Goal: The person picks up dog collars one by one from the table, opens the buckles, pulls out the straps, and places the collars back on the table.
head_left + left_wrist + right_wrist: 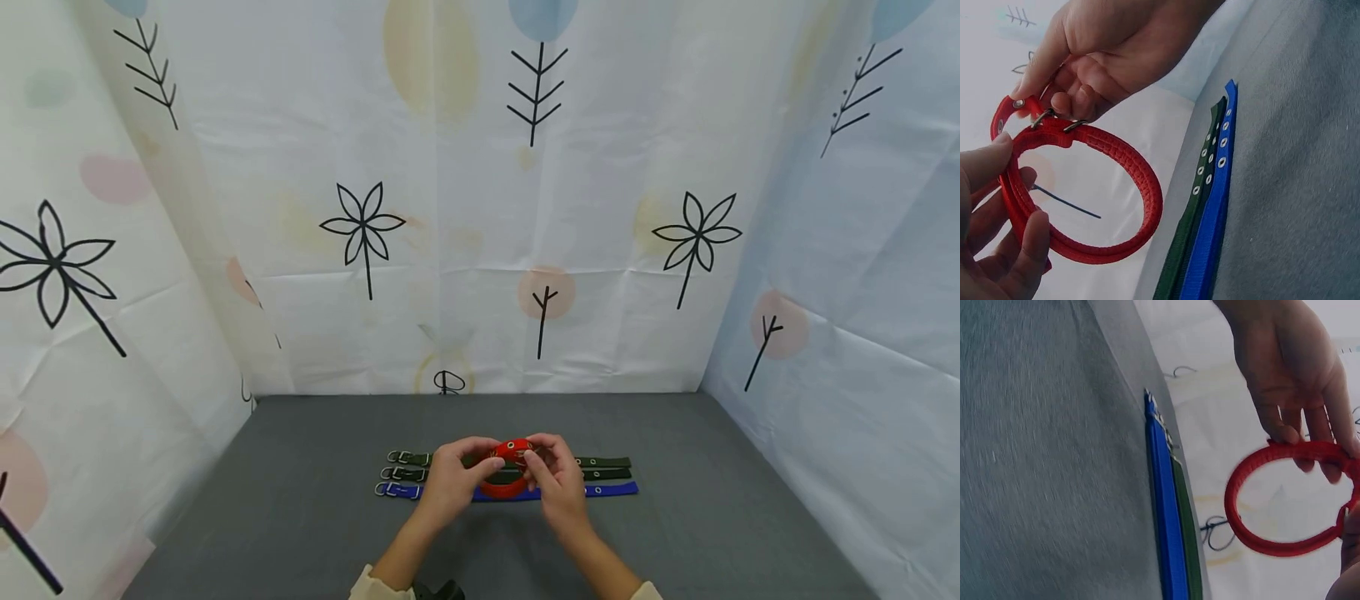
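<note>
A red dog collar (504,492), bent into a closed loop, hangs between both hands above the table. My left hand (452,485) pinches one side of it with thumb and fingers. My right hand (561,487) pinches the other side, near the strap end. In the left wrist view, the collar (1149,181) shows its metal buckle (1042,117) and a strap end with eyelets curving between the two hands. In the right wrist view, the padded loop (1234,503) hangs from the left hand's fingers; part of the right hand (1347,578) is cut off by the frame.
Beneath the hands, a blue collar (613,490), a dark green collar (606,474) and a green collar (606,462) lie straight in parallel on the grey table (300,517), buckles to the left. Patterned cloth walls (450,208) enclose it. A black object (442,590) shows at the bottom edge.
</note>
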The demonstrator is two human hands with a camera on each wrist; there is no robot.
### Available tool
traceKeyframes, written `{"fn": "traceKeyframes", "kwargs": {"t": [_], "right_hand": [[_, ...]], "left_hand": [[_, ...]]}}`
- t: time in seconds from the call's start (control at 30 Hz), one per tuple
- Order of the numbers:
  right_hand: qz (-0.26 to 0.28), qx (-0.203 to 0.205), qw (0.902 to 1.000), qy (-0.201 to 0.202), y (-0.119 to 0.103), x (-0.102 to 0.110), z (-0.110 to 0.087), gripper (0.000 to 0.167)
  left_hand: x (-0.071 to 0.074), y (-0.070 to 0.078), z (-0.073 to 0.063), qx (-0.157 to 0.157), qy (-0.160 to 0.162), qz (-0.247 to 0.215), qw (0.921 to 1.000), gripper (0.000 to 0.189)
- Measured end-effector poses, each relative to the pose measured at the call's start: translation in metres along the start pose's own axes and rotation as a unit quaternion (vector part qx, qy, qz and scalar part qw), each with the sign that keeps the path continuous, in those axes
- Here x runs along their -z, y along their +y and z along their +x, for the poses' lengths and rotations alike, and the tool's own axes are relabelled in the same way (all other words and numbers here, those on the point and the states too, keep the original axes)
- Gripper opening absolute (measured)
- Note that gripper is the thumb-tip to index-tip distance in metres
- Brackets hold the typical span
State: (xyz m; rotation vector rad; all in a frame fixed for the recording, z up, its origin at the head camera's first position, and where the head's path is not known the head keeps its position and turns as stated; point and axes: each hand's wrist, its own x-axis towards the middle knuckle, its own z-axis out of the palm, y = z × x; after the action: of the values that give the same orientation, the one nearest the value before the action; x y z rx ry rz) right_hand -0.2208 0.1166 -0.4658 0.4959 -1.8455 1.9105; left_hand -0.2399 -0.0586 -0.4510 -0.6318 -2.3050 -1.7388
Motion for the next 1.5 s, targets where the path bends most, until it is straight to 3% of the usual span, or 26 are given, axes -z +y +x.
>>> {"fn": "traceKeyframes", "kwargs": {"t": [0.17,0.3,0.5,0.57,0.63,0.73,0.97,1.1,1.27,1.37,1.5], "right_hand": [[-0.065,0.081,0.9936,-0.042,0.002,0.007,0.006,0.018],[-0.144,0.136,0.9775,-0.072,0.001,0.014,0.011,0.023],[-0.222,0.145,0.9560,-0.126,-0.004,0.016,0.014,0.017],[-0.246,0.143,0.9487,-0.137,-0.006,0.015,0.013,0.016],[-0.267,0.145,0.9422,-0.141,-0.008,0.014,0.013,0.016],[-0.277,0.151,0.9388,-0.139,-0.010,0.013,0.012,0.015],[-0.251,0.168,0.9432,-0.138,-0.005,0.012,0.008,0.014],[-0.211,0.179,0.9528,-0.124,-0.003,0.011,0.006,0.017],[-0.161,0.173,0.9675,-0.089,-0.027,0.004,0.005,0.019],[-0.140,0.148,0.9754,-0.084,-0.040,0.002,0.003,0.016],[-0.106,0.105,0.9853,-0.083,-0.040,0.002,0.002,0.012]], "left_hand": [[0.003,0.002,0.000,-0.037,0.015,0.090,0.9951,0.022],[0.006,0.006,0.000,-0.063,0.019,0.182,0.9812,0.020],[0.006,0.012,-0.001,-0.114,0.006,0.289,0.9505,0.017],[0.005,0.013,-0.002,-0.119,0.003,0.306,0.9447,0.016],[0.005,0.014,-0.003,-0.117,0.000,0.309,0.9439,0.016],[0.005,0.014,-0.004,-0.105,-0.003,0.303,0.9473,0.016],[0.004,0.008,-0.007,-0.094,0.000,0.257,0.9619,0.021],[0.004,0.005,-0.007,-0.094,0.008,0.228,0.9692,0.021],[0.006,0.003,-0.009,-0.071,0.007,0.164,0.9838,0.020],[0.007,0.001,-0.009,-0.064,0.006,0.138,0.9883,0.021],[0.007,-0.002,-0.009,-0.063,0.012,0.119,0.9909,0.022]]}}
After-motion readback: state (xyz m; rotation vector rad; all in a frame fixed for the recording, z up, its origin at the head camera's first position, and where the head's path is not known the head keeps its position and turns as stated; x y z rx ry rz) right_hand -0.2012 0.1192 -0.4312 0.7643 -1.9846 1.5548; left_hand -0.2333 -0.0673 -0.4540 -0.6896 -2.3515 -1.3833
